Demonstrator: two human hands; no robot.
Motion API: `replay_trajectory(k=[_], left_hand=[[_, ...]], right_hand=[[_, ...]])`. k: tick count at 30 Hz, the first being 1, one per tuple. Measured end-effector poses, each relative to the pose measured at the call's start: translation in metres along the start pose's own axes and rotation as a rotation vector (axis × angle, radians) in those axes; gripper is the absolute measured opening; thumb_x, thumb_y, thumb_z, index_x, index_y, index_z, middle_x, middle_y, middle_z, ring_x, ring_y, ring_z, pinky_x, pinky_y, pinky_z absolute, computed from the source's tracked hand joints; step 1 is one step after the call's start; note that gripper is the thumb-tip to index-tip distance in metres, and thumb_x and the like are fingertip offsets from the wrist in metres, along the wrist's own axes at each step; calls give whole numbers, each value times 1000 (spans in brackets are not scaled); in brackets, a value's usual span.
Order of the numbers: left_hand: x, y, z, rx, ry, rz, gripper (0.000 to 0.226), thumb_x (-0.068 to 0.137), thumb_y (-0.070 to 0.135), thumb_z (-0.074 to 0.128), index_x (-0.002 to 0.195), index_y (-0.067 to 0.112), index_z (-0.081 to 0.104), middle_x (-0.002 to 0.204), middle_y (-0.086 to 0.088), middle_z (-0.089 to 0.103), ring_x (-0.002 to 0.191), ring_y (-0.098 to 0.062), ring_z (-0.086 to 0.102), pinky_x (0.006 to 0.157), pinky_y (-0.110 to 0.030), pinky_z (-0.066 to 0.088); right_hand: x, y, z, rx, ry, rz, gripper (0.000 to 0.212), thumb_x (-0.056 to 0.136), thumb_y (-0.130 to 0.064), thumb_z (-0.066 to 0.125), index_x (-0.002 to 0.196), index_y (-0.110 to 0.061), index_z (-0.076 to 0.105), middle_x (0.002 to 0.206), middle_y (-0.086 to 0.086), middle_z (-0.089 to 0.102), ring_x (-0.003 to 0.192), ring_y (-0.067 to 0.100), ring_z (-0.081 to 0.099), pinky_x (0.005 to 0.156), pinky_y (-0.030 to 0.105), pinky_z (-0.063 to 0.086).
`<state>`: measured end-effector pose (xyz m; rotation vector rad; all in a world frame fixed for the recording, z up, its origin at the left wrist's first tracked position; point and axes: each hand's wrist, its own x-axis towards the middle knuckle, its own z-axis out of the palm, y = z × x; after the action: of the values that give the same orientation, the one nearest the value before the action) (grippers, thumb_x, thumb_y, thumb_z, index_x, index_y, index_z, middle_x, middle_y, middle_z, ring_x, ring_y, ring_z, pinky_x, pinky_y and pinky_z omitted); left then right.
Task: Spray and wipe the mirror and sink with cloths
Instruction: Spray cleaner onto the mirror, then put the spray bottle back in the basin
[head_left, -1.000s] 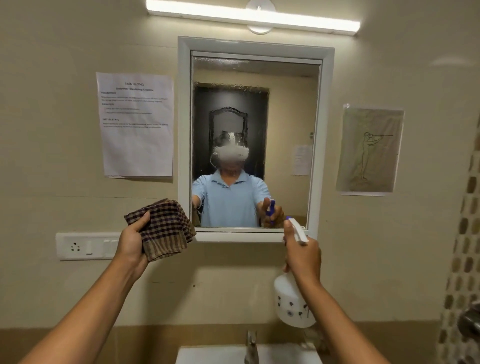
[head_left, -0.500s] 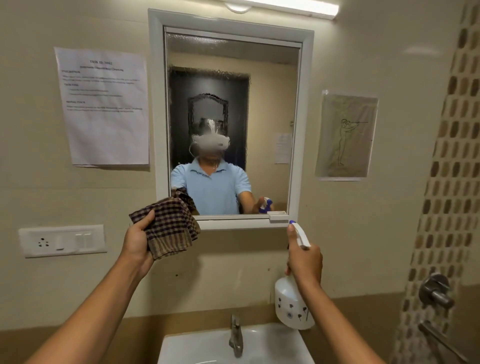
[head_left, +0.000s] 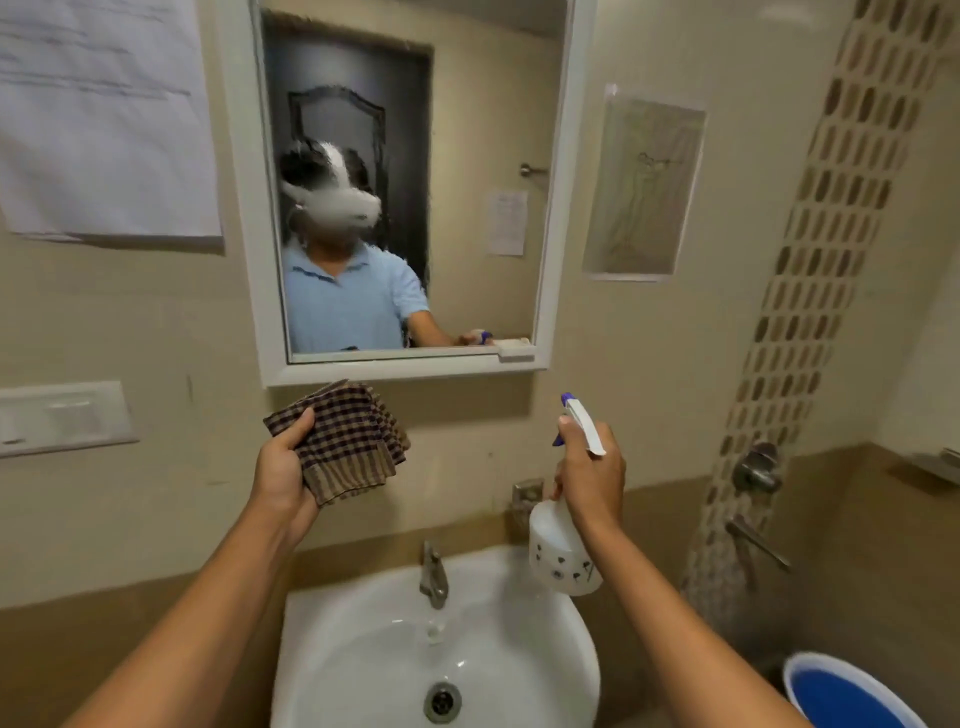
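- A person stands at a bathroom wall, both bare arms stretched forward over a white sink (head_left: 571, 654) with a mirror (head_left: 483, 130) in a white frame above it.
- The left hand (head_left: 283, 475) is closed around a folded brown checked cloth (head_left: 345, 441), thumb on its front, holding it up just below the mirror's lower frame and not touching the glass.
- The right hand (head_left: 589, 480) grips the neck of a white spray bottle (head_left: 561, 556), its fingers (head_left: 563, 428) wrapped at the trigger; the bottle hangs above the sink's right rim, nozzle pointing up and to the left.
- The left part of the glass looks misted with droplets; the right part looks clearer.
- The step in hand appears to be moving from spraying to wiping, though that is a judgement.
- To do it well: raise the cloth flat against the wet glass, press evenly, and wipe in overlapping passes from top to bottom so drips are caught.
- Keep the bottle upright and clear of the tap (head_left: 434, 577).
- Mind the paper sheet (head_left: 104, 130) on the wall to the left of the mirror; stray spray would wet it.
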<state>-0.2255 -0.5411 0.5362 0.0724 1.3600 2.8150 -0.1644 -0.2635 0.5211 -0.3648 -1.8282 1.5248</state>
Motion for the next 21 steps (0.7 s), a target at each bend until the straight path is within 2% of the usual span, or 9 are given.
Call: replay_trajectory(k=[2, 5, 9, 11, 13, 15, 17, 19, 21], left_hand=[[0, -21, 2, -7, -16, -55, 51, 103, 28, 38, 80, 17, 82, 98, -9, 77, 86, -25, 75, 60, -37, 61], [-3, -57, 15, -8, -42, -132, 49, 103, 28, 39, 81, 16, 82, 101, -9, 77, 89, -26, 75, 63, -39, 61], [-8, -104, 37, -11, -77, -235, 48, 102, 26, 39, 83, 15, 82, 104, -11, 76, 92, -28, 74, 66, -40, 62], [-10, -132, 49, 9, -86, -284, 46, 102, 26, 39, 87, 14, 81, 106, -12, 75, 95, -28, 74, 66, -40, 62], [-12, -156, 62, 28, -105, -334, 46, 102, 26, 39, 91, 11, 81, 105, -11, 76, 93, -27, 74, 64, -38, 61], [-17, -183, 79, 61, -115, -379, 40, 103, 27, 38, 106, 10, 75, 106, -9, 76, 96, -27, 73, 69, -40, 60], [-22, -210, 95, 82, -130, -425, 37, 103, 28, 39, 118, 9, 66, 113, -10, 73, 101, -28, 71, 78, -45, 56], [-25, -242, 113, 110, -154, -481, 39, 103, 28, 39, 113, 10, 72, 115, -11, 73, 100, -28, 72, 82, -47, 54], [-32, -272, 130, 139, -177, -540, 40, 103, 28, 40, 104, 11, 76, 110, -9, 75, 95, -27, 74, 81, -47, 54]], right_hand=[[-6, 9, -15, -14, 28, 2, 29, 88, -46, 54, 83, -18, 55, 62, 7, 52, 50, 21, 50, 46, 34, 47], [-13, 23, -44, -43, 82, 2, 26, 90, -42, 55, 79, -19, 55, 58, 8, 52, 46, 24, 49, 46, 39, 47], [-22, 44, -85, -121, 168, -15, 25, 95, -28, 57, 82, -7, 61, 61, 16, 61, 46, 22, 57, 45, 29, 49], [-27, 57, -108, -158, 208, -2, 23, 95, -24, 59, 80, -7, 64, 63, 12, 65, 47, 12, 59, 45, 17, 46], [-31, 70, -129, -181, 246, 36, 23, 93, -23, 62, 75, -9, 67, 64, 8, 67, 49, 4, 57, 46, 12, 42], [-32, 88, -151, -206, 282, 89, 23, 90, -24, 65, 70, -15, 69, 63, 8, 67, 51, 5, 56, 49, 15, 43], [-34, 107, -172, -227, 314, 120, 23, 89, -26, 67, 67, -20, 69, 63, 11, 66, 54, 15, 56, 51, 25, 45], [-35, 129, -195, -244, 352, 161, 19, 88, -27, 69, 70, -20, 71, 60, 9, 63, 55, 21, 54, 52, 29, 44], [-37, 150, -219, -262, 380, 200, 19, 88, -27, 69, 75, -14, 72, 57, 3, 56, 52, 13, 48, 48, 20, 37]])
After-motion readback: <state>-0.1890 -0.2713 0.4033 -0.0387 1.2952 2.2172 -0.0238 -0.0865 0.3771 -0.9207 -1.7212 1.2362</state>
